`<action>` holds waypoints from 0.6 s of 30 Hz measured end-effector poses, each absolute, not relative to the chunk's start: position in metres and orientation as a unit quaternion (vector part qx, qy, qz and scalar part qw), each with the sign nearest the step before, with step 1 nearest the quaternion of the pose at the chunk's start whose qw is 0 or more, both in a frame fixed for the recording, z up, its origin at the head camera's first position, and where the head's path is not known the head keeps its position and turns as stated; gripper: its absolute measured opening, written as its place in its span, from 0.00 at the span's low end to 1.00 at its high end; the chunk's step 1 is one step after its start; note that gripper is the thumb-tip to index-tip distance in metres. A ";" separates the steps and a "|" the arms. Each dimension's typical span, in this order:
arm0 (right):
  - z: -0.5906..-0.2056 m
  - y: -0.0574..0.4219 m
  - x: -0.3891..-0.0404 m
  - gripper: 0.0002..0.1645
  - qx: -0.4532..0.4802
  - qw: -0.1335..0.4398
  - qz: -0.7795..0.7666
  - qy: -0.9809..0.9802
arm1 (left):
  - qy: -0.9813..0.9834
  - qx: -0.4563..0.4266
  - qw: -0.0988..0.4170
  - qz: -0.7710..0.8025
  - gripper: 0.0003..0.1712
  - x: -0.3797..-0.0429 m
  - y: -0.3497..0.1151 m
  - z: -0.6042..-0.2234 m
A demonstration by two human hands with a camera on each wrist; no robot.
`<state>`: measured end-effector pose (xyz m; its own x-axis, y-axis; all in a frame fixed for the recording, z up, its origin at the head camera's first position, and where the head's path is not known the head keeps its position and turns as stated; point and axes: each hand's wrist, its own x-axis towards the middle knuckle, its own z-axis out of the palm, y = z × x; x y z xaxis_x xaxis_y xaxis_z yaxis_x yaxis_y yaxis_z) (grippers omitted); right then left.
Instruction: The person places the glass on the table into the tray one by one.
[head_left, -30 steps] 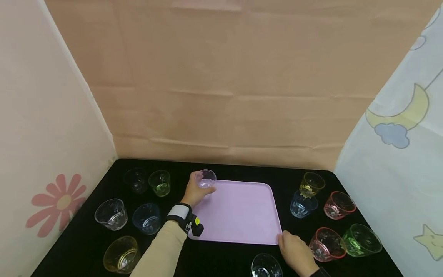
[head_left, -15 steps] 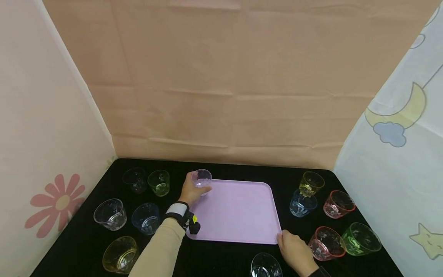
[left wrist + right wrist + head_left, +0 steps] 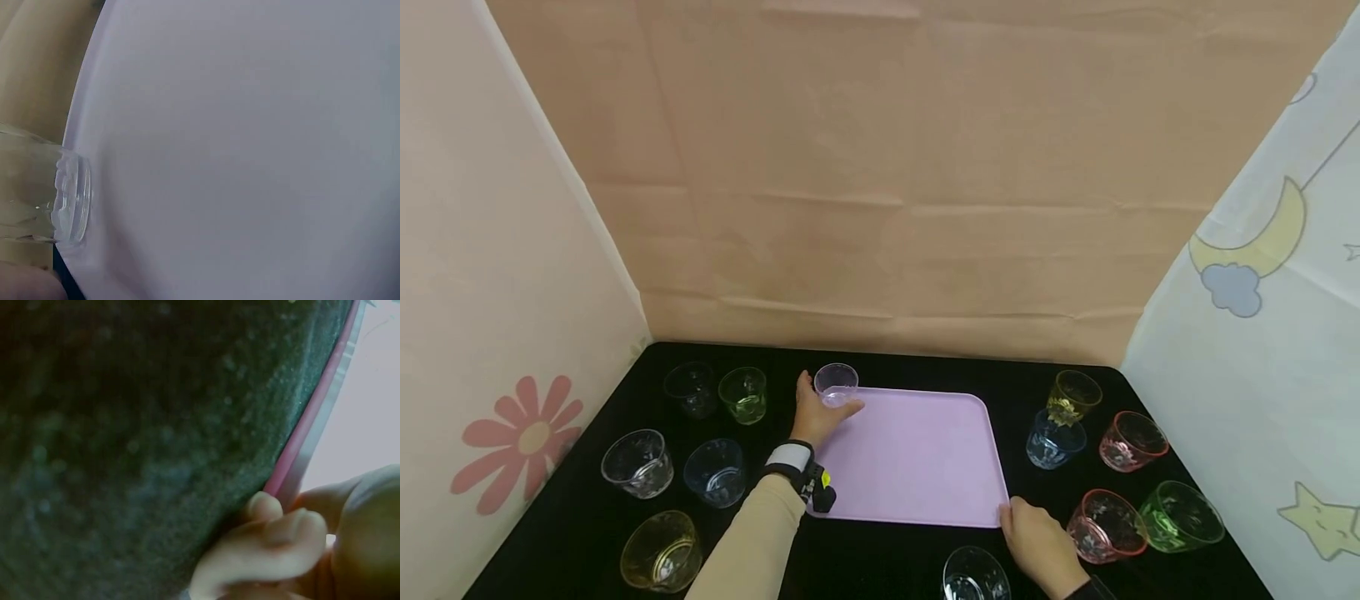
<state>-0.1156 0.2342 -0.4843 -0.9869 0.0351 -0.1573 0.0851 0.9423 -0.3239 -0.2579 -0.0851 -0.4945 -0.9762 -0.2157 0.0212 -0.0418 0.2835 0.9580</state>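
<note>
A clear glass [image 3: 837, 383] stands upright at the far left corner of the pink tray [image 3: 917, 458]. Spread beside it is my left hand [image 3: 820, 417], thumb reaching over the tray and the fingers at the glass's left side. In the left wrist view, the base of the glass [image 3: 72, 200] rests at the tray's edge, and a fingertip [image 3: 28, 281] shows apart from it. My right hand [image 3: 1041, 546] pinches the tray's near right corner. Curled right fingers [image 3: 269, 544] meet the tray rim [image 3: 312, 412] in the right wrist view.
On the black table [image 3: 865, 558], left of the tray, stand several glasses, including a green one [image 3: 745, 396] and a yellow one [image 3: 662, 550]. A red glass [image 3: 1105, 527] and several others are on the right. Another clear glass [image 3: 976, 575] stands at the front.
The clear glass has shifted slightly left to the tray's corner. My left hand's fingers have since spread away from it. My right hand stays at the tray corner.
</note>
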 end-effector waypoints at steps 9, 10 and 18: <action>-0.481 0.238 -0.117 0.17 0.029 0.075 -0.172 0.982 | -0.762 0.126 0.109 -0.626 0.68 -0.239 -0.074 -0.483; -0.481 0.238 -0.117 0.17 0.028 0.076 -0.173 0.982 | -0.761 0.127 0.116 -0.626 0.66 -0.236 -0.075 -0.482; -0.481 0.240 -0.116 0.17 0.015 0.046 -0.170 0.984 | -0.709 0.085 0.176 -0.677 0.41 -0.207 -0.069 -0.472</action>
